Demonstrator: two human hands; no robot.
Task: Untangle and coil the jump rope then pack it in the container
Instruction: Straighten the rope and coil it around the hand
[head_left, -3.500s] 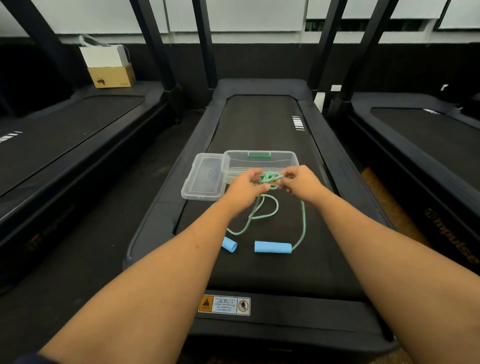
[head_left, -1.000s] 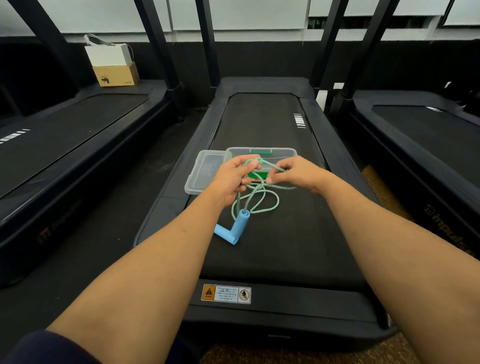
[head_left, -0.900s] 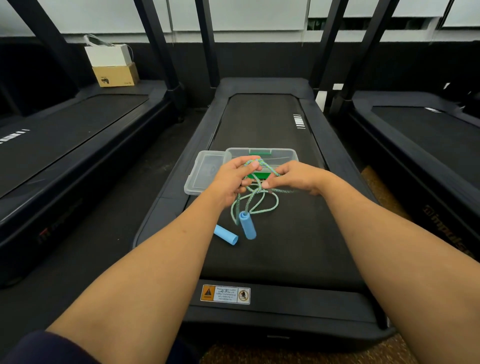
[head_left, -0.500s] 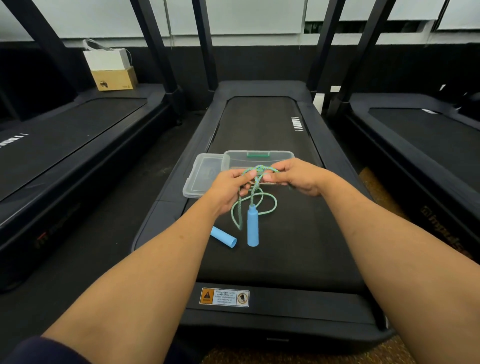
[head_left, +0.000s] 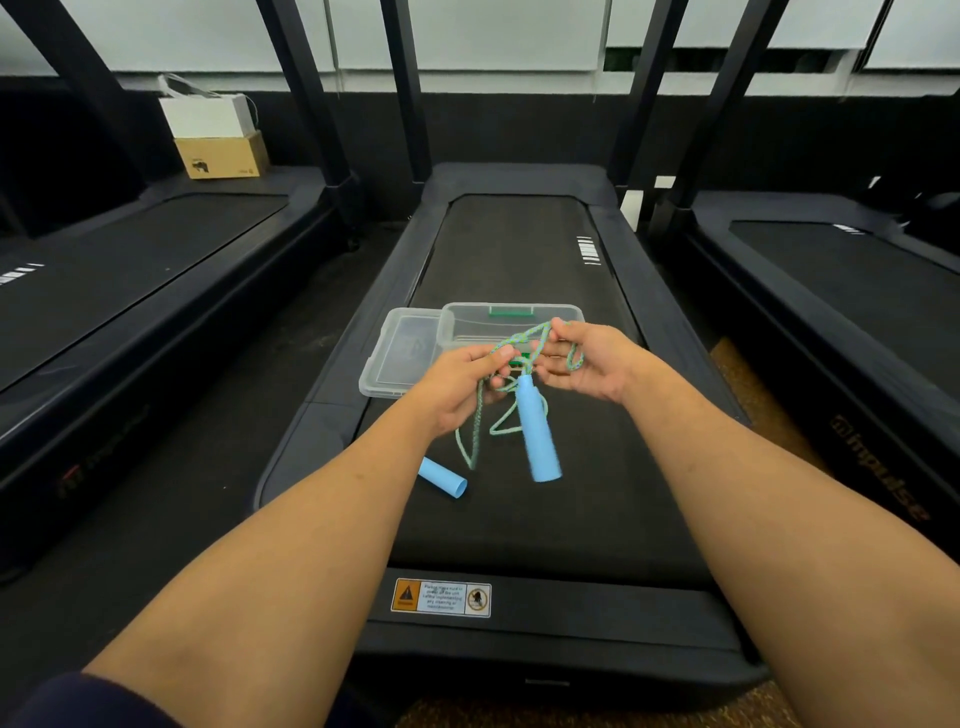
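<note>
Both hands are raised over the middle treadmill belt (head_left: 597, 467), just in front of the clear container (head_left: 570, 313).

The left hand (head_left: 457, 387) pinches the green jump rope (head_left: 537, 335) between thumb and fingers. The right hand (head_left: 589, 364) has turned since half a second ago: it was palm-down then, and now the palm faces inward and up. Its fingertips pinch a loop of rope at the top, and a second loop hangs over the fingers. The hands are set slightly wider apart than before.

One blue handle (head_left: 538, 431) hangs from the rope between the hands. It is off the belt, tilted and motion-blurred. 3.5 s ago it lay flat on the belt. The second blue handle (head_left: 442, 478) lies on the belt below the left forearm, where it was before.

Loose rope trails down from the hands towards the belt, still tangled.

The container stands open, with no rope inside it. Its lid (head_left: 402, 348) lies touching its left side; neither has moved.
</note>
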